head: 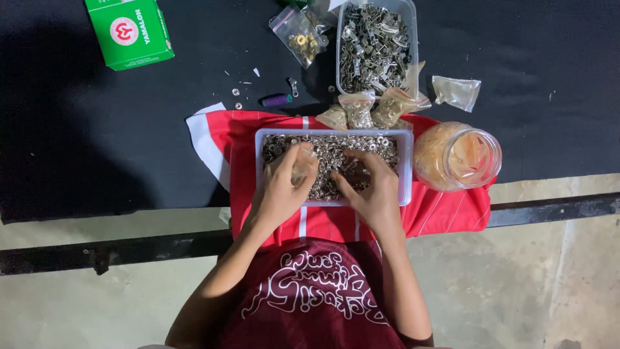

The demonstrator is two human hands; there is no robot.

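A clear plastic tray [406, 169] full of small silver metal rings sits on a red cloth [445, 210] at the table's near edge. My left hand [282, 187] rests over the tray's left half and holds a small clear plastic bag [301, 169] at the rings. My right hand [369, 187] lies on the tray's right half, fingers bent down into the rings [361, 146]. Whether the right fingers pinch any rings is hidden.
A second clear tray [376, 45] of metal fittings stands behind. Three filled small bags [358, 110] lie between the trays. A jar [457, 157] on its side holds empty bags at right. A green box [129, 31], a purple spool [276, 100], loose bags [456, 92] lie on the black table.
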